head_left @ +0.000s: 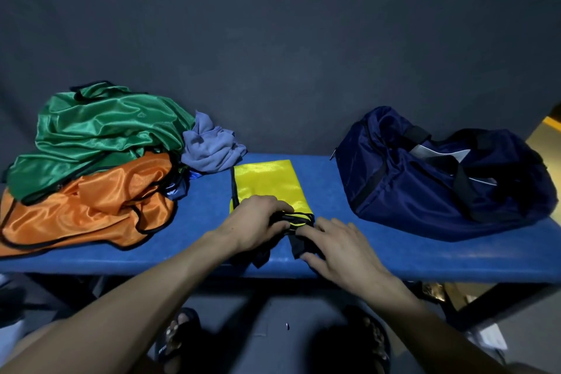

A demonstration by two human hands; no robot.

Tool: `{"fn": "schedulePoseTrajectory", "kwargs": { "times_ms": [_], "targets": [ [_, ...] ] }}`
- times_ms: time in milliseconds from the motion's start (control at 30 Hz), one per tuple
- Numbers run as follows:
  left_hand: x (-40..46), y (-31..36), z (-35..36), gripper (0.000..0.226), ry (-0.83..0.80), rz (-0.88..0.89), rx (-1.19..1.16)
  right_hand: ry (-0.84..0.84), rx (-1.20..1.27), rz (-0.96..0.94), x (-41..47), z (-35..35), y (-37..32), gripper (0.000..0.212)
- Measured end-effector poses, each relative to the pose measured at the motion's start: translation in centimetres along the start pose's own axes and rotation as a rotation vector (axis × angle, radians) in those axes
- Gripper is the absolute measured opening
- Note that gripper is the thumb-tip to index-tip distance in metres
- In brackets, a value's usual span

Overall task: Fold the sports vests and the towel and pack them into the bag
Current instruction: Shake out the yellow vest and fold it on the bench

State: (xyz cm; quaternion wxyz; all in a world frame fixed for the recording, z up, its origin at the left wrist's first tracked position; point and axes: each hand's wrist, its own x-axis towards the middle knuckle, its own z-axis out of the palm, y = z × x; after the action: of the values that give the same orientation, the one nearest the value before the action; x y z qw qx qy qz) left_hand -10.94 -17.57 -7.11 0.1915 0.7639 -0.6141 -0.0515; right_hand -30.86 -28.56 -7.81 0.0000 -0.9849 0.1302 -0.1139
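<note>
A yellow sports vest [268,182] with black trim lies folded into a narrow strip in the middle of the blue bench [379,255]. My left hand [258,222] grips its near end, fingers curled over the black-edged straps. My right hand [343,247] rests just to the right, fingertips touching the same end and the dark trim hanging over the bench edge. At the left lies a crumpled pile: a green vest [97,130] on top of an orange vest [91,206]. A grey-blue towel [209,146] is bunched beside them. The navy bag [440,173] sits open at the right.
A dark wall stands right behind the bench. My feet in black sandals [179,334] are on the floor below. Some boxes and paper [455,294] lie under the bench's right end. Bare bench shows between the yellow vest and the bag.
</note>
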Motion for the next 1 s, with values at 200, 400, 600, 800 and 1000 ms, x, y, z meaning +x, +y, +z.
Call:
{"fn": "schedulePoseTrajectory", "kwargs": {
  "times_ms": [200, 400, 600, 800, 1000],
  "targets": [
    [-0.1, 0.3, 0.3, 0.040, 0.032, -0.009, -0.022, 0.201, -0.127, -0.025, 0.2, 1.3, -0.8, 0.032],
    [-0.3, 0.5, 0.9, 0.051, 0.002, -0.002, 0.002, 0.299, 0.072, 0.056, 0.1, 1.1, 0.1, 0.010],
    [-1.0, 1.0, 1.1, 0.044, -0.019, -0.021, -0.116, 0.131, 1.044, 0.535, 0.0, -0.5, -0.6, 0.008],
    [-1.3, 0.7, 0.8, 0.022, 0.028, 0.037, -0.066, 0.031, 1.458, 0.716, 1.2, -2.4, -1.6, 0.010],
    [-1.0, -0.5, 0.1, 0.021, -0.127, 0.068, -0.056, -0.108, 1.594, 0.841, 4.1, -3.5, -1.5, 0.023]
  ]
}}
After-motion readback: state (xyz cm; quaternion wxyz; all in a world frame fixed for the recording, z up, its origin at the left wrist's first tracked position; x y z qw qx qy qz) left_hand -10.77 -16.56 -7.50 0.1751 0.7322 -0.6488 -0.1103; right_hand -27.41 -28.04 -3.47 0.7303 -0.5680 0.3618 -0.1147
